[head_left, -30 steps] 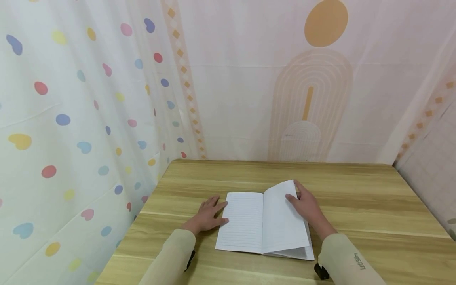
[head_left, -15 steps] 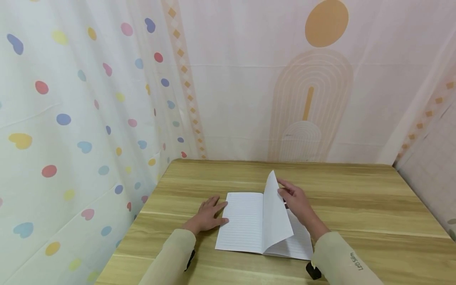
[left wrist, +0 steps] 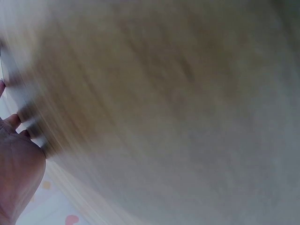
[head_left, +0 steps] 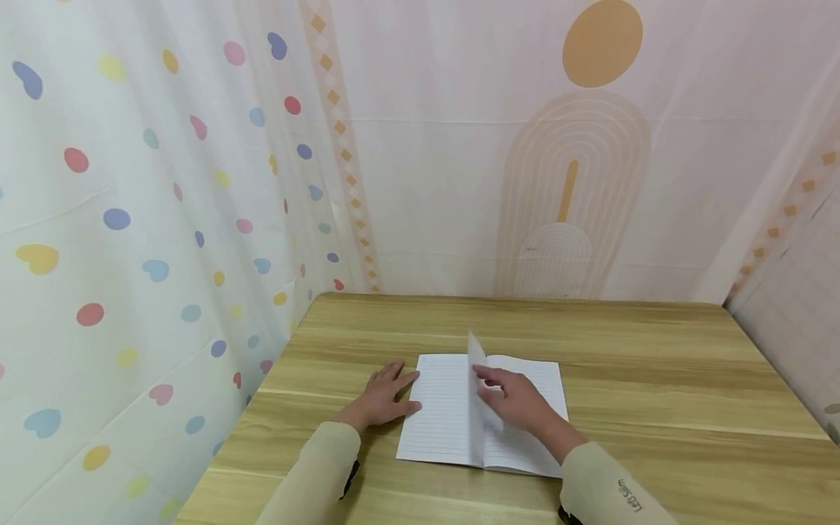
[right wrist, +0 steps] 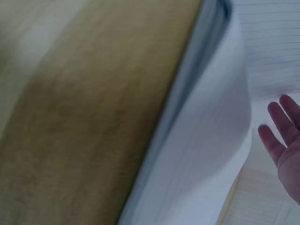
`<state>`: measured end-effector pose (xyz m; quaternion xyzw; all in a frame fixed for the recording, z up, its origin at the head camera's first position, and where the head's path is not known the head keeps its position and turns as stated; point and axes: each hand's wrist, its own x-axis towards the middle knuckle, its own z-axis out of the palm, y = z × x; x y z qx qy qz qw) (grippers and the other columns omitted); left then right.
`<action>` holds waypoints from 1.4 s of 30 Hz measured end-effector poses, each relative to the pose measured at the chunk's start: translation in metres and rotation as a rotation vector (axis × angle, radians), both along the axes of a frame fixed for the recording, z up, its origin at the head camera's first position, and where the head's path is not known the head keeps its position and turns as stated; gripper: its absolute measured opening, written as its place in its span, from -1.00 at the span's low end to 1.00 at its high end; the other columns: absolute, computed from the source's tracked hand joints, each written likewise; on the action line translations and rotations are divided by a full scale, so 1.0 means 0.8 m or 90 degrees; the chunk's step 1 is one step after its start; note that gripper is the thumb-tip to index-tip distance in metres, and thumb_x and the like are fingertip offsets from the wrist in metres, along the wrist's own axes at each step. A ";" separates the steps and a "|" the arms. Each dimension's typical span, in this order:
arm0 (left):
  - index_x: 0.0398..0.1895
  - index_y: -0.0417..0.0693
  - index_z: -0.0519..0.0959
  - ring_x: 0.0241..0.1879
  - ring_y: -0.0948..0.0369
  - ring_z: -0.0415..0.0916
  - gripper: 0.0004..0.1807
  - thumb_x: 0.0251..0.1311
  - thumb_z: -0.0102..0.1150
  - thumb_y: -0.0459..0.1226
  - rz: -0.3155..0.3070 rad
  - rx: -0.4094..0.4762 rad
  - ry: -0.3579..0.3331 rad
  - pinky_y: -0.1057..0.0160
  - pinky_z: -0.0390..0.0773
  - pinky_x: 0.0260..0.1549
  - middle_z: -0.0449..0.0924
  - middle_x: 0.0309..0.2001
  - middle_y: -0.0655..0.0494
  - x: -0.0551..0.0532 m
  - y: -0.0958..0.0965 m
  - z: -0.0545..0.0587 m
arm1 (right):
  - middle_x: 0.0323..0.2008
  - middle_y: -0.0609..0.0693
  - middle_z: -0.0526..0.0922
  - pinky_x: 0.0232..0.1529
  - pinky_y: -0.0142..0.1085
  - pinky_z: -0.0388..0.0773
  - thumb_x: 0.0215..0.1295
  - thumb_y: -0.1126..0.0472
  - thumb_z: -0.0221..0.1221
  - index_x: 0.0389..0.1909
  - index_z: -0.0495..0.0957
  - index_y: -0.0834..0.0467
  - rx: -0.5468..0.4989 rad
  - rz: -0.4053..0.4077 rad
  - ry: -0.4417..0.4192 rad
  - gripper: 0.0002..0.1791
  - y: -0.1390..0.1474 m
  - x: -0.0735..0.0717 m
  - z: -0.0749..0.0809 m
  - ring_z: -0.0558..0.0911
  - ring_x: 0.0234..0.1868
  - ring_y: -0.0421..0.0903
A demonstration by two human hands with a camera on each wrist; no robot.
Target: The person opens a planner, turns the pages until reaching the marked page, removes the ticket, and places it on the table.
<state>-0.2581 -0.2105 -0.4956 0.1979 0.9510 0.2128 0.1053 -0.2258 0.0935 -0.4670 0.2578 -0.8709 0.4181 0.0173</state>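
Observation:
A lined notebook [head_left: 438,415] lies spread on the wooden table, with ruled lines showing on both sides. One loose page [head_left: 475,426] stands nearly upright along the middle fold. My left hand [head_left: 382,399] lies flat at the notebook's left edge, thumb and forefinger touching the paper. In the left wrist view only part of the left hand [left wrist: 21,171] shows at the left. My right hand [head_left: 517,401] is over the right side, its fingertips against the standing page. In the right wrist view, the right hand's [right wrist: 291,150] fingers are extended beside blurred, bent-up notebook pages [right wrist: 192,159].
The wood-grain table [head_left: 656,379] extends on both sides of the notebook and behind it. A pale curtain [head_left: 426,182] hangs along the back edge, and a dotted curtain [head_left: 151,328] borders the left.
The right hand has moved left, carrying the page from the right side up past the fold, and its pinch has loosened to a push. The left hand has stayed in place.

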 end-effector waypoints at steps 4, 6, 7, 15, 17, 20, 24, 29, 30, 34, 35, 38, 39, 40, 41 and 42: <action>0.49 -0.07 0.27 0.51 -0.21 -0.19 -0.30 0.38 0.13 0.00 -0.005 -0.002 0.004 -0.22 -0.17 0.41 -0.08 0.53 -0.29 0.000 -0.001 0.001 | 0.23 0.22 0.53 0.26 0.10 0.35 0.39 0.09 0.19 0.27 0.51 0.22 0.146 0.042 0.074 -0.50 -0.006 0.007 -0.014 0.47 0.26 0.22; 0.48 -0.10 0.29 0.51 -0.21 -0.18 -0.36 0.43 0.06 -0.04 -0.003 0.005 0.009 -0.24 -0.16 0.40 -0.06 0.52 -0.29 0.000 -0.001 0.000 | 0.28 0.23 0.48 0.30 0.12 0.28 0.35 0.02 0.22 0.28 0.51 0.19 0.213 0.053 0.088 -0.45 -0.009 0.008 -0.021 0.42 0.31 0.22; 0.47 -0.12 0.31 0.51 -0.21 -0.18 -0.40 0.47 -0.01 -0.06 0.000 0.014 0.012 -0.25 -0.16 0.40 -0.05 0.52 -0.30 0.000 -0.001 0.000 | 0.31 0.23 0.45 0.33 0.14 0.23 0.33 -0.01 0.23 0.29 0.51 0.16 0.238 0.053 0.084 -0.43 -0.011 0.009 -0.025 0.39 0.34 0.21; 0.45 -0.19 0.32 0.52 -0.19 -0.19 -0.39 0.56 -0.26 0.02 0.037 0.060 -0.004 -0.21 -0.21 0.42 -0.05 0.53 -0.28 -0.002 -0.001 -0.004 | 0.38 0.20 0.36 0.37 0.21 0.09 0.29 -0.09 0.26 0.27 0.55 0.08 0.321 0.048 0.072 -0.42 -0.018 0.017 -0.027 0.29 0.41 0.20; 0.48 -0.17 0.27 0.52 -0.18 -0.18 -0.33 0.48 -0.07 0.05 0.030 0.041 -0.002 -0.19 -0.19 0.42 -0.05 0.53 -0.26 -0.002 -0.002 -0.004 | 0.38 0.20 0.37 0.37 0.21 0.11 0.29 -0.08 0.26 0.26 0.55 0.08 0.319 0.049 0.076 -0.43 -0.018 0.018 -0.026 0.29 0.40 0.20; 0.51 -0.17 0.20 0.51 -0.19 -0.17 -0.22 0.37 0.13 0.04 0.013 0.022 0.007 -0.19 -0.17 0.42 -0.06 0.53 -0.26 -0.002 -0.004 -0.004 | 0.37 0.24 0.37 0.36 0.18 0.15 0.30 -0.07 0.26 0.26 0.55 0.12 0.312 0.044 0.084 -0.43 -0.018 0.017 -0.027 0.30 0.39 0.22; 0.53 -0.10 0.20 0.51 -0.20 -0.19 -0.24 0.37 0.15 0.02 0.005 0.020 0.010 -0.21 -0.19 0.41 -0.08 0.53 -0.27 -0.002 -0.005 -0.004 | 0.35 0.33 0.35 0.36 0.12 0.19 0.37 -0.01 0.22 0.25 0.53 0.22 0.294 0.014 0.098 -0.46 -0.008 0.012 -0.031 0.30 0.39 0.26; 0.51 0.00 0.26 0.52 -0.20 -0.21 -0.31 0.39 0.12 0.02 0.000 0.003 0.008 -0.21 -0.21 0.42 -0.10 0.54 -0.27 -0.003 -0.005 -0.005 | 0.35 0.38 0.32 0.37 0.13 0.16 0.45 0.03 0.12 0.28 0.47 0.31 0.282 -0.059 0.077 -0.45 0.023 0.005 -0.038 0.27 0.40 0.29; 0.51 0.00 0.26 0.52 -0.20 -0.21 -0.31 0.39 0.12 0.02 -0.001 0.001 0.007 -0.21 -0.21 0.42 -0.11 0.54 -0.27 -0.003 -0.004 -0.005 | 0.36 0.38 0.31 0.38 0.15 0.14 0.46 0.03 0.11 0.30 0.45 0.32 0.284 -0.075 0.066 -0.44 0.031 0.003 -0.038 0.26 0.40 0.30; 0.50 -0.04 0.27 0.51 -0.22 -0.20 -0.30 0.38 0.13 0.02 -0.005 0.000 0.009 -0.23 -0.20 0.41 -0.10 0.53 -0.29 -0.002 -0.003 -0.003 | 0.38 0.44 0.23 0.35 0.27 0.07 0.47 0.00 0.08 0.35 0.38 0.34 0.298 -0.139 0.015 -0.39 0.065 -0.004 -0.038 0.18 0.41 0.38; 0.50 -0.05 0.27 0.51 -0.23 -0.20 -0.30 0.38 0.13 0.03 -0.005 -0.001 0.010 -0.23 -0.19 0.41 -0.10 0.53 -0.30 -0.002 -0.002 -0.002 | 0.38 0.46 0.22 0.34 0.29 0.06 0.47 -0.02 0.08 0.36 0.36 0.34 0.305 -0.157 0.006 -0.37 0.073 -0.005 -0.038 0.17 0.41 0.40; 0.50 -0.05 0.27 0.51 -0.23 -0.20 -0.29 0.38 0.13 0.04 -0.004 -0.004 0.011 -0.24 -0.19 0.40 -0.10 0.53 -0.31 -0.001 -0.001 -0.003 | 0.37 0.53 0.15 0.30 0.36 0.03 0.46 -0.08 0.09 0.39 0.31 0.35 0.310 -0.202 -0.024 -0.30 0.094 -0.010 -0.038 0.13 0.38 0.48; 0.50 -0.05 0.27 0.51 -0.22 -0.20 -0.29 0.38 0.13 0.04 -0.004 -0.007 0.011 -0.24 -0.19 0.40 -0.10 0.53 -0.31 -0.001 -0.001 -0.003 | 0.36 0.55 0.14 0.29 0.37 0.02 0.45 -0.09 0.10 0.40 0.30 0.35 0.307 -0.212 -0.034 -0.27 0.099 -0.011 -0.038 0.12 0.37 0.51; 0.50 -0.05 0.27 0.51 -0.22 -0.20 -0.29 0.38 0.13 0.04 -0.003 -0.008 0.011 -0.24 -0.18 0.40 -0.10 0.53 -0.31 0.000 -0.001 -0.003 | 0.36 0.56 0.13 0.29 0.39 0.02 0.44 -0.10 0.11 0.40 0.29 0.36 0.301 -0.219 -0.043 -0.26 0.104 -0.011 -0.038 0.12 0.36 0.53; 0.50 -0.06 0.27 0.51 -0.22 -0.20 -0.29 0.38 0.14 0.04 -0.001 -0.008 0.010 -0.24 -0.18 0.40 -0.10 0.53 -0.31 0.000 -0.001 -0.003 | 0.36 0.57 0.12 0.28 0.39 0.01 0.43 -0.11 0.11 0.41 0.28 0.36 0.298 -0.224 -0.051 -0.24 0.108 -0.012 -0.038 0.11 0.36 0.54; 0.49 -0.06 0.27 0.51 -0.22 -0.19 -0.28 0.37 0.14 0.04 -0.001 -0.007 0.011 -0.24 -0.17 0.40 -0.09 0.53 -0.31 0.000 -0.001 -0.003 | 0.36 0.57 0.10 0.28 0.40 0.00 0.42 -0.13 0.12 0.41 0.27 0.36 0.295 -0.224 -0.059 -0.23 0.111 -0.012 -0.037 0.10 0.35 0.55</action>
